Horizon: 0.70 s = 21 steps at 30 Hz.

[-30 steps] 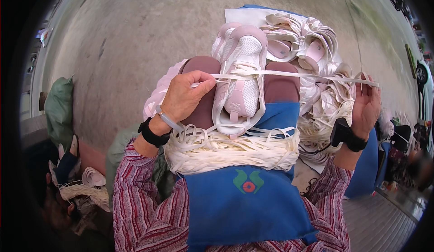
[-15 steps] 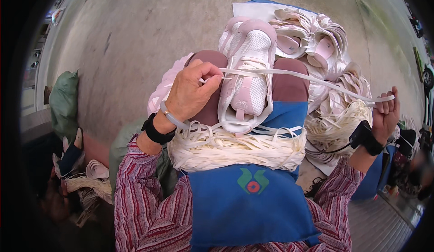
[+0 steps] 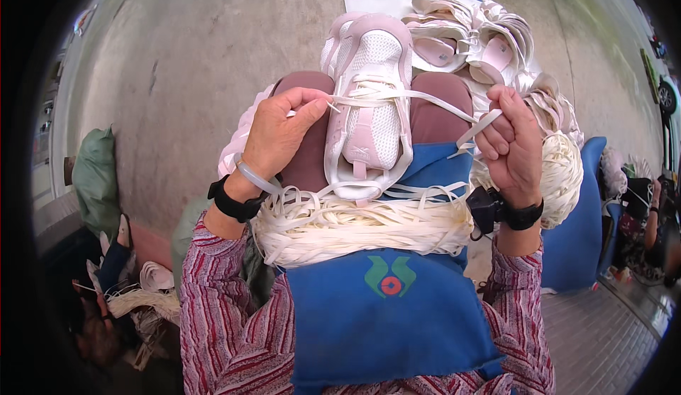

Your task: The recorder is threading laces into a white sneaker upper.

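A pink and white shoe upper [image 3: 372,136] lies on my lap between my knees, its collar opening toward me. White lace crosses its eyelets, and one end runs out to either side. My left hand [image 3: 280,129], closed, pinches the lace close to the shoe's left edge; a tip pokes out below the fingers. On the right, my right hand [image 3: 512,143] is closed on the other stretch of shoelace [image 3: 443,103], which loops over its fingers. A thick bundle of cream laces [image 3: 362,228] lies across my lap, over the blue apron [image 3: 394,324].
Stacked shoe uppers [image 3: 472,37] rest on a white sheet beyond my right knee. Another lace bundle [image 3: 564,179] sits right of my right hand. A green sack [image 3: 99,175] stands at the far left. Other people sit at both edges of the view.
My right hand has come in from far right toward the shoe, so its lace now sags and folds instead of stretching taut. My left hand still pinches lace beside the shoe.
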{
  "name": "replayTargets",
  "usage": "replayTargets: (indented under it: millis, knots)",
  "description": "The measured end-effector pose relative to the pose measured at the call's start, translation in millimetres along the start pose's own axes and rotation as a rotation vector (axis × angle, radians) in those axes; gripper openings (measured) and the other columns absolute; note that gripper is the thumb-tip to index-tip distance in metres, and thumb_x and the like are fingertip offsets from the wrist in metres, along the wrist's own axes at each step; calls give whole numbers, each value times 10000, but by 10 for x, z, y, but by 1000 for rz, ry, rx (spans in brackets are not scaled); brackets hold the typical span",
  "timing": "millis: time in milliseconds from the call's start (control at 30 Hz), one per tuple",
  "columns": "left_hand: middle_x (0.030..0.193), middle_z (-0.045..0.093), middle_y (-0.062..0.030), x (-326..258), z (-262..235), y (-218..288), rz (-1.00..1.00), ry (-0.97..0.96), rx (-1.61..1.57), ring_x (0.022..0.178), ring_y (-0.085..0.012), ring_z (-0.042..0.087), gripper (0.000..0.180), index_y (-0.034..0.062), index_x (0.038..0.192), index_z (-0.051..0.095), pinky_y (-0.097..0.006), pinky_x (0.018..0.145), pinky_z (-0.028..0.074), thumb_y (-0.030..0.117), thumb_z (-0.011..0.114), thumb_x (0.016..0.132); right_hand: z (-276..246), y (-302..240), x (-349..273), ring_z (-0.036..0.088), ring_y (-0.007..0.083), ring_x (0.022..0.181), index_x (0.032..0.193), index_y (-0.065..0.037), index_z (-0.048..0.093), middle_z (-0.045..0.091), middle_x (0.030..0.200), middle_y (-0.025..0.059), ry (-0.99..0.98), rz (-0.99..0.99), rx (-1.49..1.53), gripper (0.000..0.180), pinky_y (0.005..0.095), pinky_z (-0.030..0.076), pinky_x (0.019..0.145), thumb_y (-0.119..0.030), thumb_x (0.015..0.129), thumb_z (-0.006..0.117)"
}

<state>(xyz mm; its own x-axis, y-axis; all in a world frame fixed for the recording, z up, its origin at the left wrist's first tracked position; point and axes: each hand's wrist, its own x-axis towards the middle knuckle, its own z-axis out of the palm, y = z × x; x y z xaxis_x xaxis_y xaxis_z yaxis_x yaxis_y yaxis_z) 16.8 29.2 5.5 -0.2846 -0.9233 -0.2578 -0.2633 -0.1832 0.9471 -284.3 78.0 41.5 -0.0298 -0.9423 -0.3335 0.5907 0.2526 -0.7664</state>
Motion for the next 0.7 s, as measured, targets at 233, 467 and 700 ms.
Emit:
replayTargets:
  millis: [233, 467, 700]
  knots:
    - [881, 661, -7, 36, -14, 37, -98, -36, -69, 837, -48, 567, 230, -8, 1014, 669, -195, 766, 453, 194, 634, 908, -289, 232, 21, 443, 65, 516, 1062, 10, 576, 425, 612, -33, 88, -117, -489, 204, 208, 414, 498, -159, 980, 496]
    - [787, 618, -2, 57, 59, 120, -150, 3, -73, 604, -49, 575, 244, 14, 974, 638, -173, 490, 455, 252, 619, 918, -49, 47, -40, 409, 82, 524, 1109, -7, 538, 368, 625, -49, -151, 66, 240, 230, 254, 399, 515, -193, 1003, 453]
    - [804, 619, -22, 38, 73, 91, -136, 24, -104, 625, -62, 600, 244, 9, 991, 631, -182, 470, 475, 241, 610, 920, 40, 164, -65, 493, 113, 649, 1133, -15, 515, 421, 656, -30, -97, 115, 435, 233, 302, 464, 662, -193, 1011, 427]
